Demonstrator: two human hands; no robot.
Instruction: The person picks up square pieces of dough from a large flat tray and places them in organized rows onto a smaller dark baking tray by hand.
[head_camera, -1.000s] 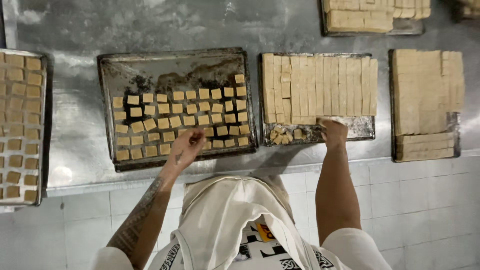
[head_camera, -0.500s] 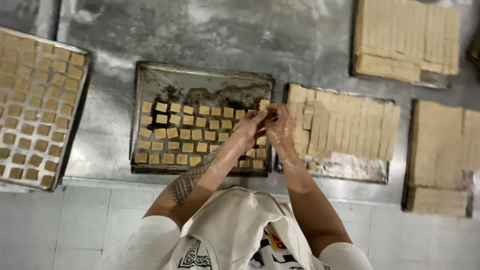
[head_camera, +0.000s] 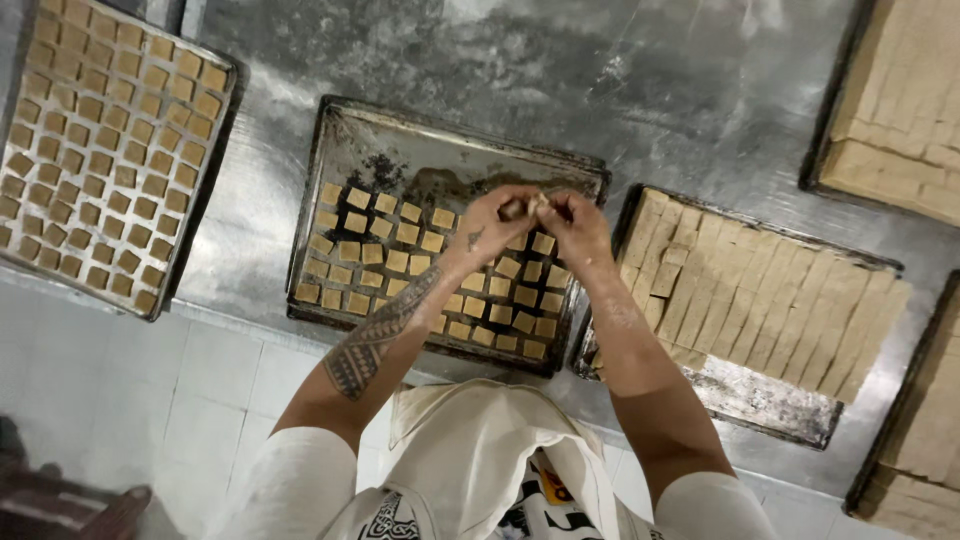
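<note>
A steel table (head_camera: 640, 90) carries several trays. On the left sits a full tray (head_camera: 215, 110) of small dough squares; on the right, a tray (head_camera: 760, 405) of long cut dough strips (head_camera: 790, 300), with slabs further right. In the middle, a dark baking tray (head_camera: 400, 130) is partly filled with rows of squares (head_camera: 400, 250), its far part bare. Above this tray's right side the left hand (head_camera: 490, 228) and right hand (head_camera: 578, 225) meet, fingertips of each grip pressed together, pinching a small dough piece (head_camera: 527, 206) between them.
</note>
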